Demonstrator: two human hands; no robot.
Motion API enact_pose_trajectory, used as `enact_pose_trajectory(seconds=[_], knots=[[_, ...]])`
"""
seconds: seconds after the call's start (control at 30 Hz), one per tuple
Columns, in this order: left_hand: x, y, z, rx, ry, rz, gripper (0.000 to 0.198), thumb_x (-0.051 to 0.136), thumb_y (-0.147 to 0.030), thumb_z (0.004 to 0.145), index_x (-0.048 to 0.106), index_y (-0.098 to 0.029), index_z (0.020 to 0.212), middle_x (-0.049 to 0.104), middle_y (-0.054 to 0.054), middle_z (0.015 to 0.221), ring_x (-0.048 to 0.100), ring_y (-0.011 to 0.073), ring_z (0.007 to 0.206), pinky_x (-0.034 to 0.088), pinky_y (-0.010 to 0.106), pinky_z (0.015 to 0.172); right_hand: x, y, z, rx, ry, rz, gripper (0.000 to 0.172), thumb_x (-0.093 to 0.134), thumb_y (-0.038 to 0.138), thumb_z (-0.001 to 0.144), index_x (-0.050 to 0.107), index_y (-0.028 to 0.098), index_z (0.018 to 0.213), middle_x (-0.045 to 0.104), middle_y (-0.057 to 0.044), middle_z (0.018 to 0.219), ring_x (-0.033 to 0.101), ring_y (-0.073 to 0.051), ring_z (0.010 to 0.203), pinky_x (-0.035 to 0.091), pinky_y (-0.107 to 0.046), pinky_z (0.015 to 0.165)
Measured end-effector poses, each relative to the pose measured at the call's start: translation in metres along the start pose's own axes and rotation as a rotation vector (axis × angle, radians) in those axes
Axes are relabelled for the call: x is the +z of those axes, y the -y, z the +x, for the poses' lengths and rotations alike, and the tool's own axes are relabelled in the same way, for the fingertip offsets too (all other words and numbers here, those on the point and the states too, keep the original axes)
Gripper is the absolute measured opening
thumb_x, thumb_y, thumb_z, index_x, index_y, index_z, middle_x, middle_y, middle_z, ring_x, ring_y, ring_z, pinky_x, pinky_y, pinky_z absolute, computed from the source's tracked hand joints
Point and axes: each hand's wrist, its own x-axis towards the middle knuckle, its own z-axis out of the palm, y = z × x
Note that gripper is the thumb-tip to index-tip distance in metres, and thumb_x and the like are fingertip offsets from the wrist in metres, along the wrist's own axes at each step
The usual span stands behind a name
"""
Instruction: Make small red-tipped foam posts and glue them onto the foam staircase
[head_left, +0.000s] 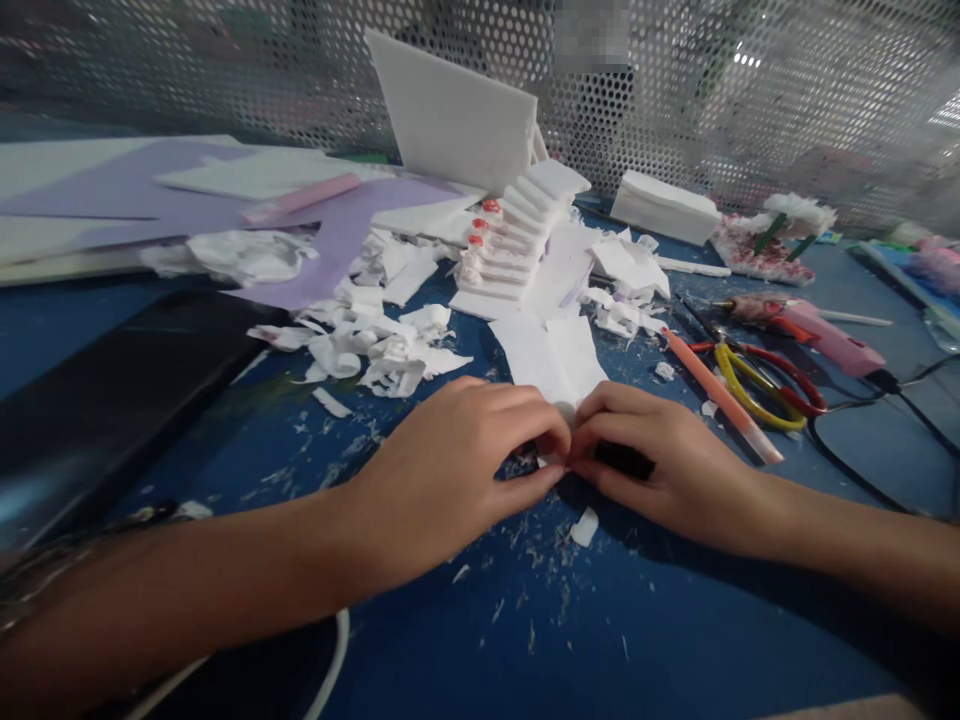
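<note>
My left hand (pixel 487 440) and my right hand (pixel 649 440) meet above the blue table, thumbs and fingers pinched together. Between their fingertips is the near end of a creased white paper piece (pixel 551 350), mostly covered by the fingers. Beyond it stands a small white stepped model (pixel 502 240) with red dabs along one side, backed by an upright white foam board (pixel 457 110). A small white scrap (pixel 584 527) lies just below my fingertips. Curled white scraps (pixel 375 345) are heaped beyond my left hand.
On the right lie an orange utility knife (pixel 720 395), scissors (pixel 757 385) with red and yellow handles, and a pink glue gun (pixel 832 335) with its black cord. Purple and white sheets (pixel 172 190) and a dark flat panel (pixel 127 400) occupy the left. Perforated metal (pixel 225 80) closes the back.
</note>
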Motion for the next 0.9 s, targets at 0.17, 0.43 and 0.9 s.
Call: enact_pose_trajectory(seconds=[0.17, 0.43, 0.9], knots=[[0.000, 0.002, -0.001, 0.102, -0.010, 0.092, 0.010, 0.052, -0.021, 0.083, 0.061, -0.022, 0.078, 0.064, -0.004, 0.082, 0.058, 0.0125, 0.074, 0.033, 0.029, 0.071, 0.001, 0.001, 0.001, 0.018, -0.008, 0.022, 0.006, 0.053, 0.013, 0.081, 0.059, 0.013, 0.079, 0.056, -0.004, 0.083, 0.053, -0.010, 0.075, 0.044, -0.020, 0.068], [-0.005, 0.001, -0.006, 0.301, -0.048, 0.330, 0.019, 0.047, -0.025, 0.086, 0.062, -0.019, 0.076, 0.065, -0.001, 0.082, 0.056, 0.0151, 0.071, 0.034, 0.033, 0.071, 0.002, 0.002, 0.000, 0.029, -0.030, -0.060, 0.006, 0.055, 0.008, 0.076, 0.059, 0.013, 0.076, 0.054, -0.003, 0.078, 0.051, -0.010, 0.071, 0.042, -0.020, 0.064], [-0.007, -0.009, 0.008, 0.222, -0.015, 0.434, 0.011, 0.058, -0.023, 0.080, 0.062, -0.016, 0.073, 0.061, 0.001, 0.069, 0.055, 0.0157, 0.064, 0.037, 0.027, 0.057, -0.009, 0.009, 0.007, 0.086, 0.138, -0.177, 0.012, 0.045, 0.016, 0.086, 0.056, 0.011, 0.085, 0.055, -0.008, 0.091, 0.052, -0.014, 0.077, 0.044, -0.028, 0.069]])
